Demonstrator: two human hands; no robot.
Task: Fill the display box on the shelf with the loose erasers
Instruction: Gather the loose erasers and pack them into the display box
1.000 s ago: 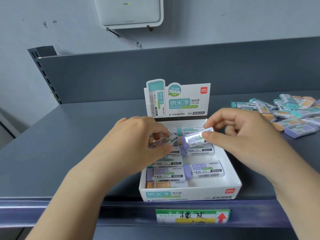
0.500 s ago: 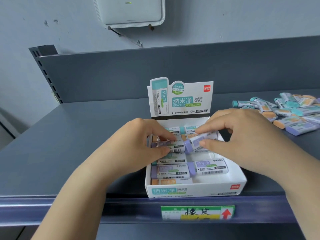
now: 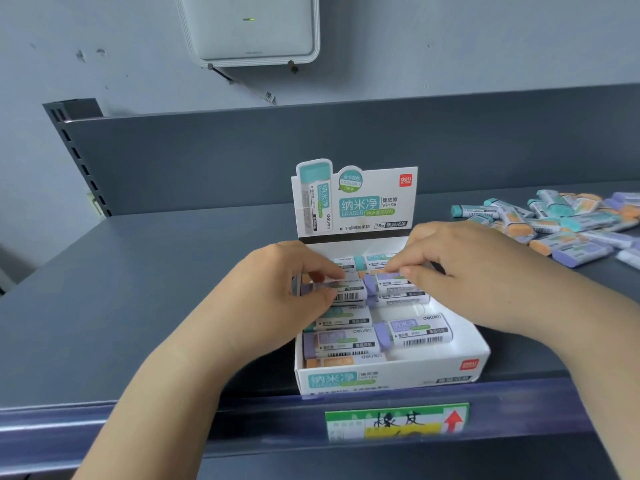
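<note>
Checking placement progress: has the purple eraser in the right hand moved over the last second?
Yes. The purple eraser in the right hand has gone down into the display box, now level with its neighbours.

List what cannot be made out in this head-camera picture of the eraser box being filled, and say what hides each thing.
- Back rows of the display box: covered by the left hand and right hand.
- Loose erasers: the pile is cut off by the right edge, so no count.
- Shelf label: print blurred.
- Wall device: top cropped.

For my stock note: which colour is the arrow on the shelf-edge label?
Red; the arrow points up, seen in the head view.
</note>
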